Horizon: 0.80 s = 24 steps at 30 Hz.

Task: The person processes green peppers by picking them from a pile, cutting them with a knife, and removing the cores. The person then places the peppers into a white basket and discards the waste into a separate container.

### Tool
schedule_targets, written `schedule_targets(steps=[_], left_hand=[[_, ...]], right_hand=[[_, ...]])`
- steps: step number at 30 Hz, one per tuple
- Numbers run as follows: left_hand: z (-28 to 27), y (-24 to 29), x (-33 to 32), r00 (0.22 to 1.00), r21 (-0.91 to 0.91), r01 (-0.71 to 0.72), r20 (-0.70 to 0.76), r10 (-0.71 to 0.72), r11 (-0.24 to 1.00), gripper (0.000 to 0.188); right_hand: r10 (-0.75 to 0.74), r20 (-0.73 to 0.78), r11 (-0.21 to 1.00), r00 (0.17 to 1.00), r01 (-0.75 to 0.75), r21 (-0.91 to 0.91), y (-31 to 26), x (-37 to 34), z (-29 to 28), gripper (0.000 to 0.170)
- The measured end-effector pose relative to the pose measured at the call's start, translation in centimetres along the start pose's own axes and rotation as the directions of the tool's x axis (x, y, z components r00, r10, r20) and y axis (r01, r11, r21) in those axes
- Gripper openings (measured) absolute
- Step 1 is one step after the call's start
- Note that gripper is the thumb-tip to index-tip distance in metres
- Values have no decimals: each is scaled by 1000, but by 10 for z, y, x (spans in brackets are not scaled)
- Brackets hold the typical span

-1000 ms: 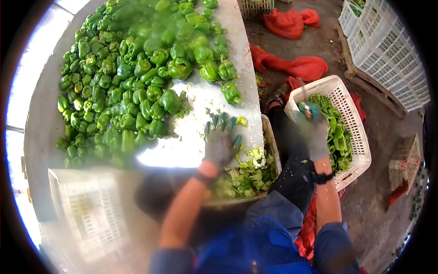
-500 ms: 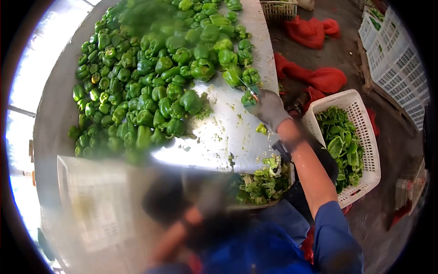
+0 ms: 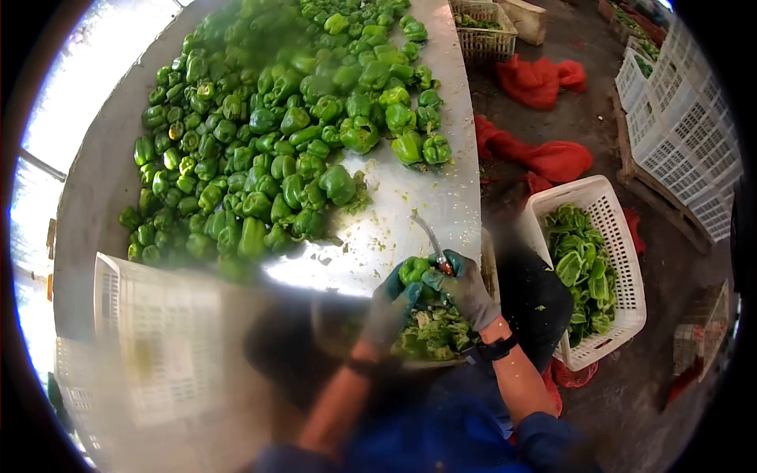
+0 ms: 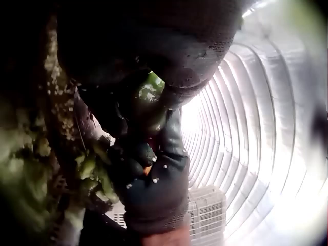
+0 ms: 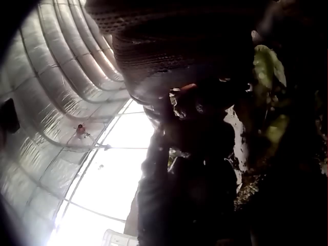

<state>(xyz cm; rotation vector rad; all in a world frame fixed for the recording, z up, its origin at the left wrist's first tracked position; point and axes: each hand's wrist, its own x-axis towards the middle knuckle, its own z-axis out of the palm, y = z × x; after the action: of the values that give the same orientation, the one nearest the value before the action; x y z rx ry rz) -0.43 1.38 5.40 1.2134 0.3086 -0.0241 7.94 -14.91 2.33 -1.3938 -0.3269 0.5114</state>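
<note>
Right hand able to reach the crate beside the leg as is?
Likely yes: the crate stands open nearby, with only the leg between, though the right hand holds a knife.

The left hand (image 3: 384,314) wears a grey glove with dark teal fingers, as does the right hand (image 3: 471,293). The pepper (image 3: 412,271) between them is bright green; the knife (image 3: 445,267) has a reddish-brown handle and a silvery blade. The heaped peppers (image 3: 252,169) run from light to dark green. Green and cream flecks speckle the pale grey surface (image 3: 453,201). The stacked crates (image 3: 694,134) are white with a grid pattern, the netting (image 3: 561,160) red, the wristband (image 3: 498,348) black, the sleeve (image 3: 544,437) dark blue.
</note>
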Motion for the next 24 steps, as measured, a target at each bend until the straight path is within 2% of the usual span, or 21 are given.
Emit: schedule_targets(steps=[1, 3, 4, 5, 6, 7, 8, 9, 10, 11, 13, 14, 16, 19, 20, 22, 23, 24], left_hand=[[-3, -5, -3, 1000, 0, -2, 4, 2, 1000, 44], [-7, -8, -12, 972, 175, -227, -12, 233, 958, 52], [-10, -6, -14, 972, 174, -227, -16, 233, 958, 52], [-15, -3, -13, 957, 484, -231, -45, 288, 844, 56], [-20, 0, -12, 937, 743, -193, -54, 345, 641, 61], [-26, -4, -9, 938, 744, -187, -58, 341, 642, 61], [-31, -7, -3, 928, 808, -171, -59, 367, 563, 63], [-35, -10, 1, 917, 864, -154, -55, 394, 479, 65], [-39, -14, 2, 911, 869, -168, -43, 410, 465, 58], [-37, -14, 4, 912, 868, -167, -45, 409, 468, 58], [-32, -16, 7, 881, 932, -170, -2, 473, 321, 55], [-31, -18, 7, 883, 930, -170, -3, 469, 325, 55], [-31, -22, 9, 921, 920, -124, -32, 387, 371, 68], [-34, -30, 10, 937, 935, -102, -25, 349, 341, 76], [-35, -32, 10, 937, 934, -100, -28, 349, 343, 76], [-33, -32, 9, 864, 925, -217, 33, 503, 311, 55], [-34, -31, 8, 864, 925, -215, 31, 503, 313, 55], [-37, -32, 6, 915, 922, -137, -22, 403, 363, 66]], right_hand=[[74, 2, 991, 997, -73, 110, 2, -2, 2, 26], [75, 6, 988, 997, -75, 135, -3, -4, 15, 23], [87, -28, 985, 996, -82, 151, -13, -5, 23, 25], [101, -63, 982, 993, -89, 168, -18, -6, 28, 28], [77, -115, 986, 990, -58, 157, 3, 0, 32, 20], [82, -113, 985, 990, -63, 159, 21, 2, 31, 20], [-34, -184, 996, 982, 18, -85, 18, 4, 33, 18], [-164, -224, 940, 961, 84, -329, 15, 5, 33, 16], [-390, -54, 702, 919, 259, -663, 10, -4, 25, 17], [-388, -53, 701, 920, 258, -665, 8, -6, 23, 17], [-170, -150, 849, 974, 68, -525, 10, -14, 21, 18], [-166, -152, 848, 974, 62, -527, 11, -18, 20, 18], [-251, -42, 823, 967, 191, -535, 15, -23, 19, 21], [-167, -5, 835, 986, 138, -532, 15, -27, 19, 25], [-165, -3, 835, 986, 138, -533, 13, -28, 18, 25], [-135, 18, 855, 991, 126, -503, 2, -28, 20, 33], [-134, 20, 855, 991, 126, -503, 4, -28, 21, 33], [-159, 33, 838, 987, 153, -524, 8, -28, 22, 36]])
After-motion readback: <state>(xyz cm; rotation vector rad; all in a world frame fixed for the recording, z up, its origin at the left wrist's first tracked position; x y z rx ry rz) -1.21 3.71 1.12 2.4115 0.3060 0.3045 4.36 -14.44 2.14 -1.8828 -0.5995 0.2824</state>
